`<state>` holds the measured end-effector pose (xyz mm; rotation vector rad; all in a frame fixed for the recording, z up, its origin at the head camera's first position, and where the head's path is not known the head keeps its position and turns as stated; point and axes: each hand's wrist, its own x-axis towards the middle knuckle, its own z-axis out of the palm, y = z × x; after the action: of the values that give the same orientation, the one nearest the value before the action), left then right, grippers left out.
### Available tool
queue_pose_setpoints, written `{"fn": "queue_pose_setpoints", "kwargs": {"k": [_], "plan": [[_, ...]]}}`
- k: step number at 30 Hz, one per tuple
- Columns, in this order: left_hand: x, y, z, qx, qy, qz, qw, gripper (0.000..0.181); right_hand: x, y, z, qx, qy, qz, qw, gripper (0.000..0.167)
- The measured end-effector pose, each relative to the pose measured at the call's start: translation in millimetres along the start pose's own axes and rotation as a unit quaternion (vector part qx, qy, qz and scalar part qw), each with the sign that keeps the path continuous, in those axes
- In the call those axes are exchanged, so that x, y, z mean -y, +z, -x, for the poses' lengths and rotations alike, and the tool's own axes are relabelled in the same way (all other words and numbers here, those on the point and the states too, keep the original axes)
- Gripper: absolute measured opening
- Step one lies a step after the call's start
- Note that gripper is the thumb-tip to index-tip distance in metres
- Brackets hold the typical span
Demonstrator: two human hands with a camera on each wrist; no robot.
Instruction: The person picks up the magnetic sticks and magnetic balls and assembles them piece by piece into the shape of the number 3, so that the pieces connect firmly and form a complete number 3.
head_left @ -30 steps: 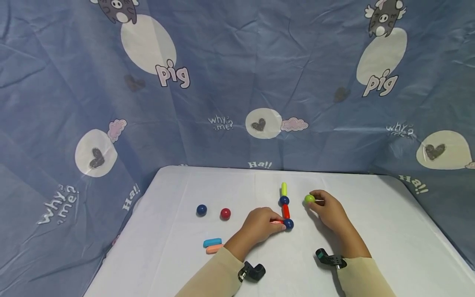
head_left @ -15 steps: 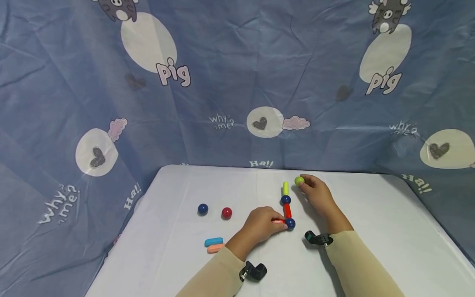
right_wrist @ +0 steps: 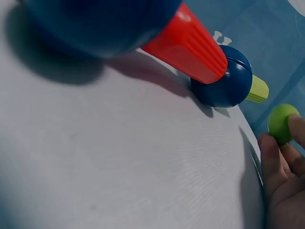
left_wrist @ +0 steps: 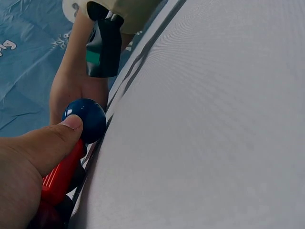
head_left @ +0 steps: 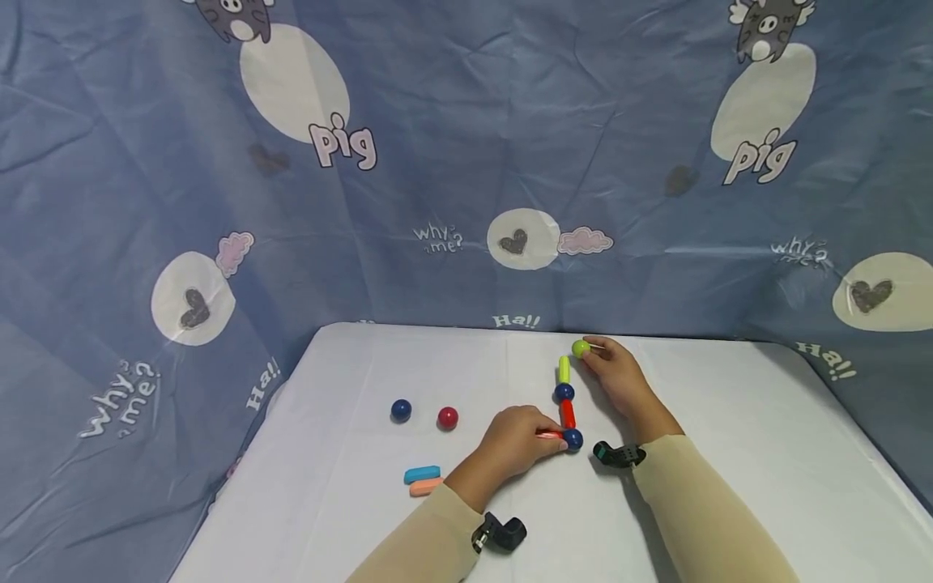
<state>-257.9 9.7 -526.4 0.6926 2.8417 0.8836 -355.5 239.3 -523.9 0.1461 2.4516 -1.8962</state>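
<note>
A chain of magnetic-looking sticks and balls lies on the white table. From its far end run a yellow-green stick point(head_left: 564, 369), a blue ball point(head_left: 564, 393), a red stick point(head_left: 568, 414) and a near blue ball point(head_left: 573, 440). Another red stick point(left_wrist: 62, 176) extends leftward from that near ball, under my left hand point(head_left: 516, 441). Thumb and forefinger of this hand pinch the near ball at the stick's end. Just past the yellow-green stick, my right hand point(head_left: 615, 376) pinches a green ball point(head_left: 581, 348) by its fingertips, apart from the stick in the right wrist view.
Left of the chain sit a loose blue ball point(head_left: 401, 410) and a red ball point(head_left: 448, 418). Nearer lie a light-blue stick point(head_left: 422, 475) and an orange stick point(head_left: 426, 487), partly behind the left forearm. A printed blue curtain point(head_left: 408, 162) hangs behind the table point(head_left: 350, 364).
My right hand has carried the green ball away from me and leftward, from beside the chain to near the yellow-green stick's far end. The left hand keeps its hold.
</note>
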Motion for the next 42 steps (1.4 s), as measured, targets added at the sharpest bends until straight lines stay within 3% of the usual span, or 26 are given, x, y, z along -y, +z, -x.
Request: {"fn": "queue_pose_setpoints", "kwargs": {"k": [9,16,30,42], "plan": [[1.0,-1.8,-0.5,0.000,0.006,0.003,1.0000,0.024,9.3,5.3,-3.2,0.037,-0.016,0.039,0.9984,0.043],[0.5,-2.8,-0.8,0.001,0.000,-0.001,1.0000,0.025,15.5,11.5,-1.1,0.053,-0.018,0.019,0.9983,0.044],[1.2,-0.5,-0.4,-0.001,0.012,0.006,0.9999,0.024,12.3,12.2,-8.0,0.095,-0.015,0.032,0.9949,0.046],[1.8,-1.2,0.7,-0.002,0.021,0.000,0.9998,0.024,19.8,17.8,-11.3,0.111,0.006,0.148,0.9826,0.043]]}}
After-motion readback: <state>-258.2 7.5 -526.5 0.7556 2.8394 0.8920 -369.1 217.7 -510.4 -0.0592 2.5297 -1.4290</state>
